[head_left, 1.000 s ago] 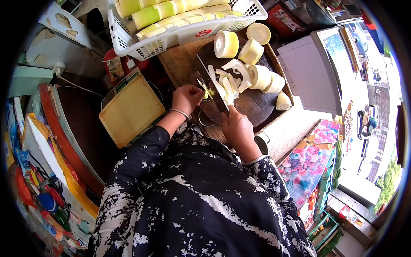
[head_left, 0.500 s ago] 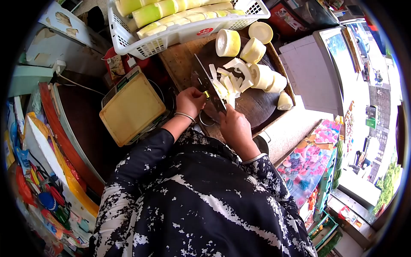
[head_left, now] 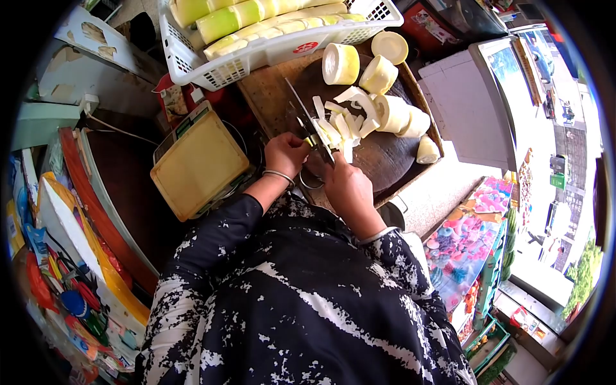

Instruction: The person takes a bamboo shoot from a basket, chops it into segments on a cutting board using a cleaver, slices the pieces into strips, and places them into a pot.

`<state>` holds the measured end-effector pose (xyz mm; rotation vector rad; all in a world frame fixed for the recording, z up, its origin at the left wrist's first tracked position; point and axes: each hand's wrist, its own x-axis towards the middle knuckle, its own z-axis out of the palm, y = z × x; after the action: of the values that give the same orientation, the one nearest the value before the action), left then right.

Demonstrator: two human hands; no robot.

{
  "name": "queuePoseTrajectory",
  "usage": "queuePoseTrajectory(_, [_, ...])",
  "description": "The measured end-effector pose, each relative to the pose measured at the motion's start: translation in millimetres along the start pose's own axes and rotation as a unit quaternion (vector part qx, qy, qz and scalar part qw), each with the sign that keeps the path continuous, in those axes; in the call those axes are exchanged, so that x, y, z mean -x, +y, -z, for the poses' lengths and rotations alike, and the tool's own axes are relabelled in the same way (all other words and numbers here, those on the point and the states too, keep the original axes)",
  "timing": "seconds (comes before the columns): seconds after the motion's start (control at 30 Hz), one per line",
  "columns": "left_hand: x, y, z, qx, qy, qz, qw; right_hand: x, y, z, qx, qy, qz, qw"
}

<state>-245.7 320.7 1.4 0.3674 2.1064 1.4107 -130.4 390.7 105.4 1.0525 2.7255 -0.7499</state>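
My right hand (head_left: pixel 350 189) is closed round the handle of a large knife (head_left: pixel 304 110), its blade seen nearly edge-on and pointing away from me. Pinched in my left hand (head_left: pixel 285 155) is a small yellow-green vegetable piece (head_left: pixel 309 140), right against the blade's left side. Just right of the blade, pale cut strips (head_left: pixel 346 125) lie heaped on a dark round chopping board (head_left: pixel 378 160). Thick pale bamboo shoot sections (head_left: pixel 341 64) stand and lie round the board's far and right sides. My left fingertips are partly hidden.
A white plastic basket (head_left: pixel 237 67) with long bamboo shoots (head_left: pixel 256 16) stands beyond the board. Left of my arm is a scale with a yellowish tray (head_left: pixel 200 163). A flower-printed box top (head_left: pixel 465 240) lies to the right, with cluttered packets (head_left: pixel 77 308) far left.
The knife has shifted slightly left and its blade has turned, now showing thinner. My right hand moved a little left with it. My left hand stays nearly still.
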Motion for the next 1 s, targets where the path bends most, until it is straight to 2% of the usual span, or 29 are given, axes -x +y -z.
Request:
queuePoseTrajectory(0.2, [3.5, 4.5, 0.9, 0.025, -0.004, 0.026, 0.999, -0.3, 3.4, -6.9, -0.012, 0.003, 0.014, 1.0])
queuePoseTrajectory(0.3, [6.3, 12.2, 0.5, -0.022, 0.014, 0.0, 1.0, -8.1, 4.4, -11.2, -0.004, -0.006, 0.015, 1.0])
queuePoseTrajectory(0.37, [5.7, 7.7, 0.6, 0.04, 0.012, 0.037, 0.998, -10.3, 4.2, -12.1, 0.0, -0.002, 0.01, 1.0])
queuePoseTrajectory(0.5, [6.5, 11.3, 2.1, 0.025, 0.004, 0.044, 0.999, -2.6, -1.4, -2.9, -0.011, 0.013, 0.001, 1.0])
queuePoseTrajectory(0.63, [3.0, 2.5, -0.4, 0.018, -0.003, 0.02, 1.0, 1.7, -3.2, 0.6, -0.008, 0.002, 0.0, 1.0])
queuePoseTrajectory(0.7, [3.2, 4.4, -0.1, 0.007, -0.004, 0.019, 1.0, -0.8, -5.0, 1.2, -0.004, -0.041, -0.025, 0.999])
queuePoseTrajectory(0.8, [3.8, 6.7, -0.4, 0.007, 0.003, 0.01, 1.0, -1.4, 0.4, -3.0, -0.028, -0.01, -0.013, 0.999])
queuePoseTrajectory(0.87, [7.4, 13.6, 0.2, 0.07, 0.005, 0.076, 0.995, -7.6, 3.1, -9.0, -0.018, -0.022, -0.017, 0.999])
queuePoseTrajectory(1.0, [0.5, 0.4, 0.7, 0.066, -0.019, 0.054, 0.996, -3.4, 10.1, 1.3, -0.024, -0.023, -0.019, 0.999])
